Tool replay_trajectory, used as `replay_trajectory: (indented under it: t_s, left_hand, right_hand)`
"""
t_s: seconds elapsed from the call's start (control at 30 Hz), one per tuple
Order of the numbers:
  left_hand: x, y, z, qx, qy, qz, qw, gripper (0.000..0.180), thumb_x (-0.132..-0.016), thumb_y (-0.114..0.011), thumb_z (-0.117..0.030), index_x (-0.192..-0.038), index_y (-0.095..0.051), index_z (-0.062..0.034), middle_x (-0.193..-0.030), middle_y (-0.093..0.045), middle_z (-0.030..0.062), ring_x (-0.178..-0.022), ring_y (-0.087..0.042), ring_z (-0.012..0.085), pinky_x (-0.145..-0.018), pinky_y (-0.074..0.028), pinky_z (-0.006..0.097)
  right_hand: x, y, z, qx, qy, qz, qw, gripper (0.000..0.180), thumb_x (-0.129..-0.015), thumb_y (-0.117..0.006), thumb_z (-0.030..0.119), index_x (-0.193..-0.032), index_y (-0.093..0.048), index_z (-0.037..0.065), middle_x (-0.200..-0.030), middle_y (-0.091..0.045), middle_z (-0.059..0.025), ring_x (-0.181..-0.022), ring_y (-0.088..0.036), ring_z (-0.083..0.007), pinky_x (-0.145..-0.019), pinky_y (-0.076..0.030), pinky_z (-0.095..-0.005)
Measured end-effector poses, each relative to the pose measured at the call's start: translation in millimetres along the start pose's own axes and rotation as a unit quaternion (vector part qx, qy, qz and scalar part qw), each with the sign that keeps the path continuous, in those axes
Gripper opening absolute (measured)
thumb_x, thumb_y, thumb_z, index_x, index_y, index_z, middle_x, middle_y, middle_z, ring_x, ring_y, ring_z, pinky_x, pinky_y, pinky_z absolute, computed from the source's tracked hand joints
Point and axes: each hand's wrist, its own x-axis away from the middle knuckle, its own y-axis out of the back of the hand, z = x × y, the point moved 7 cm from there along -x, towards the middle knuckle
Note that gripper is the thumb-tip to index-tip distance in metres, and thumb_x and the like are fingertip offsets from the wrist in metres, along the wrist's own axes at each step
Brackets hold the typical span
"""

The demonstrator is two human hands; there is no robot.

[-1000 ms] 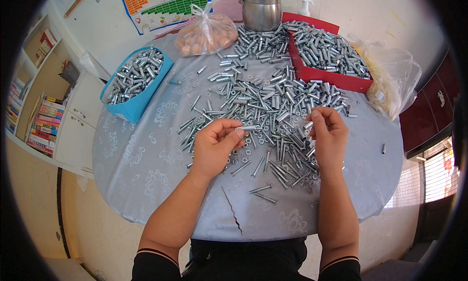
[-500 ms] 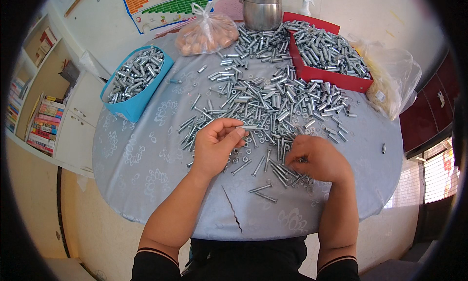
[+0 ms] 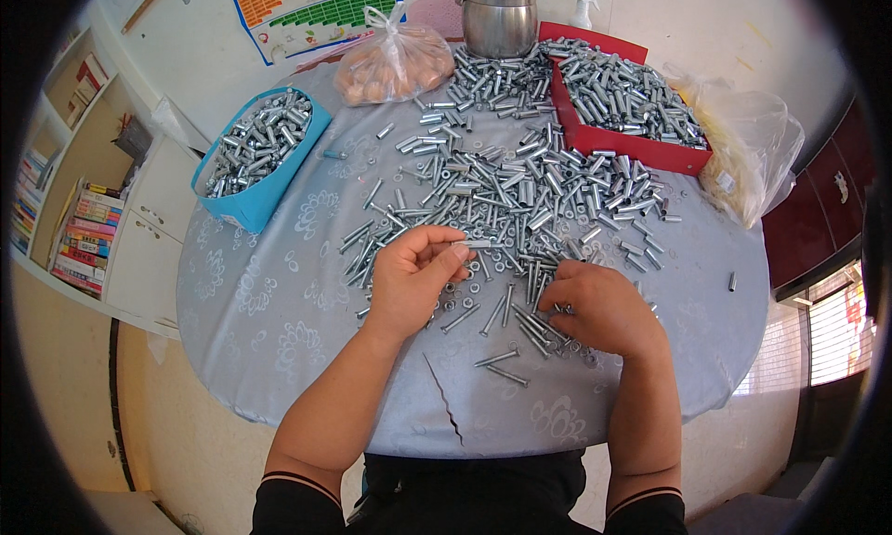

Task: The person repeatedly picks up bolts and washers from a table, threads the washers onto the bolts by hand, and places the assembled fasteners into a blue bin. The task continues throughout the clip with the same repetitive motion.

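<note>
My left hand is closed, pinching a short silvery metal sleeve between thumb and fingertips above the pile. My right hand reaches down into the loose bolts at the near right of the pile, its fingers curled together. Whatever its fingertips grip is hidden. Between my hands lie small nuts and washers and several long bolts. Beyond them spreads a large heap of metal sleeves mixed with bolts.
A blue container full of assembled metal anchors stands at the far left. At the far right is a red box heaped with similar parts. A tied bag of eggs, a steel pot and a clear plastic bag line the back.
My right hand has shifted slightly up, and its blurred motion has slowed, with the fingertips now among the bolts. My left hand keeps its place with the sleeve.
</note>
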Motion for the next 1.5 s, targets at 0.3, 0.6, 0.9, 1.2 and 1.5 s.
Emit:
replay_trajectory:
  t_s: [0.3,0.6,0.9,1.2,1.5]
  left_hand:
    - [1,-3,5,0.008,0.029,0.029,0.999,0.021,-0.09,-0.063,-0.002,-0.111,-0.062,0.0015,-0.095,-0.07,0.0106,-0.079,-0.067,0.0137,-0.071,-0.056,0.026]
    - [2,-4,6,0.012,0.032,0.036,0.999,0.021,-0.091,-0.062,-0.003,-0.111,-0.062,0.0017,-0.097,-0.07,0.0108,-0.079,-0.067,0.0144,-0.072,-0.056,0.027]
    - [3,-9,4,0.015,0.04,0.054,0.998,0.022,-0.092,-0.06,-0.003,-0.113,-0.061,0.0023,-0.096,-0.07,0.011,-0.079,-0.068,0.0144,-0.072,-0.057,0.027]
    - [4,-12,2,0.032,0.035,0.077,0.996,0.022,-0.092,-0.06,-0.003,-0.113,-0.061,0.0026,-0.095,-0.07,0.011,-0.079,-0.068,0.015,-0.071,-0.057,0.027]
    - [4,-14,3,0.041,0.043,0.084,0.995,0.021,-0.093,-0.06,-0.005,-0.113,-0.061,0.0024,-0.093,-0.069,0.0107,-0.078,-0.069,0.0154,-0.07,-0.057,0.027]
  right_hand:
    - [0,-4,3,0.005,-0.017,0.011,1.0,0.013,-0.074,-0.064,0.009,-0.084,-0.069,0.013,-0.086,-0.06,-0.0076,-0.084,-0.063,-0.0295,-0.072,-0.05,-0.0417]
    - [-1,-5,3,0.002,-0.013,0.022,1.0,0.012,-0.074,-0.063,0.009,-0.085,-0.067,0.012,-0.085,-0.059,-0.0082,-0.084,-0.062,-0.0298,-0.071,-0.05,-0.0419]
    - [-9,13,-12,-0.25,-0.105,-0.197,0.942,0.009,-0.077,-0.067,0.003,-0.085,-0.063,0.004,-0.078,-0.061,-0.0074,-0.067,-0.06,-0.0185,-0.062,-0.048,-0.03]
    - [-19,-14,-9,-0.412,-0.116,-0.247,0.869,0.009,-0.081,-0.068,-0.001,-0.089,-0.063,0.0,-0.081,-0.065,-0.0034,-0.071,-0.061,-0.008,-0.065,-0.05,-0.023]
    - [-21,-20,-9,-0.428,-0.106,-0.231,0.867,0.012,-0.08,-0.071,-0.002,-0.088,-0.062,0.0,-0.086,-0.065,-0.0037,-0.074,-0.061,-0.0089,-0.066,-0.05,-0.0237]
